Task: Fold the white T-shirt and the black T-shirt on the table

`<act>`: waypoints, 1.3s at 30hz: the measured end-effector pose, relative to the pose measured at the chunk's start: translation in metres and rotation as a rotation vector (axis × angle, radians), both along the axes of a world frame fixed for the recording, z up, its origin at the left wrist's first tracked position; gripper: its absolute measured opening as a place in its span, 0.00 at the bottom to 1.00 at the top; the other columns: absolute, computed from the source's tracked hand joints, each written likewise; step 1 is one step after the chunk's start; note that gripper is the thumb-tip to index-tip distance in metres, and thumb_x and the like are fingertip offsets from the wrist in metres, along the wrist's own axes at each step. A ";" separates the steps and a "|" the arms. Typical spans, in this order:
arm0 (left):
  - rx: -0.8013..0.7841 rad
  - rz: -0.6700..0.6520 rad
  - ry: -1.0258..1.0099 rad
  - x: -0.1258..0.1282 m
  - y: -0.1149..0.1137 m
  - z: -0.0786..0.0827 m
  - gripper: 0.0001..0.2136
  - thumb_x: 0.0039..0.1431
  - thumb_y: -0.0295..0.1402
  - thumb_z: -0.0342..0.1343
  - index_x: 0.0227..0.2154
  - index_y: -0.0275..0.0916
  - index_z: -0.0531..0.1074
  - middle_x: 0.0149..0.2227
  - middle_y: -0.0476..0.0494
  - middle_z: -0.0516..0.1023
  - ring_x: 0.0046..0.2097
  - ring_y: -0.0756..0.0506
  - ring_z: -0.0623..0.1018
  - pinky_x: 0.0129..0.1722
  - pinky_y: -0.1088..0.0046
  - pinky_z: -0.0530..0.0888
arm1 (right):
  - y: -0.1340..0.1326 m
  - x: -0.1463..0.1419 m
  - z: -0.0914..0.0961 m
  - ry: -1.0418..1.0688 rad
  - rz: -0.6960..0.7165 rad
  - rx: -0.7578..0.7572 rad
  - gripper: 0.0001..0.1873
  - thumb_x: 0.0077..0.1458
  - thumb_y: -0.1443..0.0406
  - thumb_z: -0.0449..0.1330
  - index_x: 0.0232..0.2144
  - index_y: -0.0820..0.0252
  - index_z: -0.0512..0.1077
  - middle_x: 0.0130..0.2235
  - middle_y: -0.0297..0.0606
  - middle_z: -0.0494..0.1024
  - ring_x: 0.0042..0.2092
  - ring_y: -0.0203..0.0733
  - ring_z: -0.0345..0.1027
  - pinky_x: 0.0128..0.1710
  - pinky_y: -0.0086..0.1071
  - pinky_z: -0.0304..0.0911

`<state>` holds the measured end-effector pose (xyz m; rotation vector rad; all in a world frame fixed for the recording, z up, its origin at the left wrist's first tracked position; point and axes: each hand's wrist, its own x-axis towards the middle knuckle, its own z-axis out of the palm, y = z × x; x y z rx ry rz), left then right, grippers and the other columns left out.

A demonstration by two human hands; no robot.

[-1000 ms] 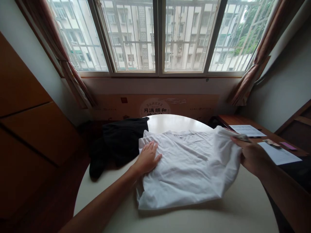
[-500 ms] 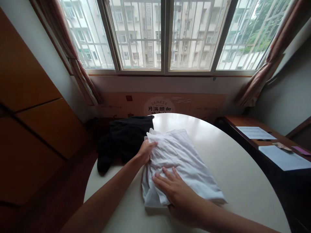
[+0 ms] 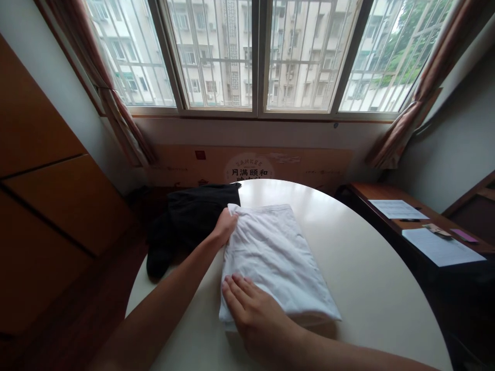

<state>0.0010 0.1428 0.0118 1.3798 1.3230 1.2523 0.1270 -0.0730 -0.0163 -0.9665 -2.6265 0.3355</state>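
Observation:
A white T-shirt (image 3: 273, 263) lies folded into a long, rumpled rectangle on a round cream table (image 3: 367, 268). My left hand (image 3: 224, 228) is at the shirt's far left corner, with its fingers curled over the folded edge. My right hand (image 3: 251, 314) rests on the near end of the shirt, with its fingers spread and nothing gripped. Just left of the shirt, a black garment (image 3: 193, 216) lies bunched at the table's far edge, partly behind my left forearm.
A wooden desk (image 3: 381, 191) with loose papers (image 3: 439, 246) stands to the right of the table. Wooden cabinet doors (image 3: 46, 206) fill the left side. A barred window (image 3: 255, 56) and a printed cardboard panel (image 3: 249, 167) lie beyond the table.
The shirt has gone from a wide, loose spread to a narrow folded rectangle. My right hand has moved from the shirt's lifted right side to its near end.

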 end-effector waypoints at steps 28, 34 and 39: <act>0.407 -0.716 1.171 0.003 -0.162 -0.017 0.41 0.68 0.53 0.52 0.76 0.34 0.49 0.77 0.28 0.45 0.77 0.27 0.46 0.73 0.40 0.46 | 0.157 0.138 -0.001 0.298 -1.108 -0.271 0.34 0.66 0.60 0.57 0.66 0.82 0.62 0.60 0.67 0.73 0.62 0.61 0.67 0.60 0.43 0.60; 0.394 -0.720 1.168 0.004 -0.162 -0.016 0.41 0.68 0.51 0.55 0.75 0.33 0.50 0.77 0.29 0.46 0.77 0.27 0.47 0.74 0.42 0.48 | 0.164 0.162 0.007 0.397 -0.916 -0.517 0.17 0.57 0.58 0.65 0.33 0.71 0.78 0.31 0.43 0.79 0.32 0.42 0.71 0.29 0.29 0.60; 0.434 -0.682 1.080 0.008 -0.160 -0.015 0.34 0.73 0.44 0.51 0.75 0.32 0.52 0.75 0.30 0.55 0.76 0.32 0.54 0.74 0.45 0.51 | 0.167 0.170 0.001 0.427 -0.929 -0.440 0.13 0.62 0.61 0.60 0.41 0.67 0.77 0.39 0.43 0.82 0.36 0.41 0.73 0.31 0.27 0.61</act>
